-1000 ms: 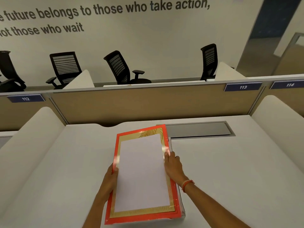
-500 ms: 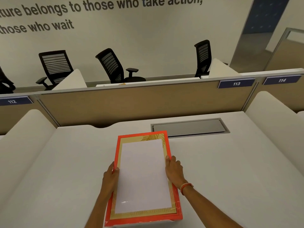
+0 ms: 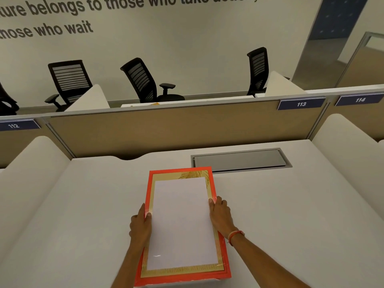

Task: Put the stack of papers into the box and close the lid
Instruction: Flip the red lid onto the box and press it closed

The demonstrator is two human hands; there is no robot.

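While both hands grip it, the scene reads:
Box: red-edged box (image 3: 222,261) flat on the white tabletop (image 3: 291,215), near the front edge.
Papers: white stack of papers (image 3: 180,223) inside the gold border.
Left hand (image 3: 139,224): clamped on the box's left edge.
Right hand (image 3: 221,216): clamped on its right edge.

desk (image 3: 291,215): white, bare across its right side
cable hatch (image 3: 241,160): grey, shut, set in the desk's far right part
partition (image 3: 166,129): tan, along the far edge of the desk
number plates: 112 (image 3: 14,125) far left, 113 (image 3: 301,103) and 114 (image 3: 360,99) far right
side dividers: white, rounded, left (image 3: 31,163) and right (image 3: 349,146)
office chairs: black, beyond the partition, at left (image 3: 69,82), middle (image 3: 145,82) and right (image 3: 257,69)
wall lettering (image 3: 62,15): dark, partly cut off
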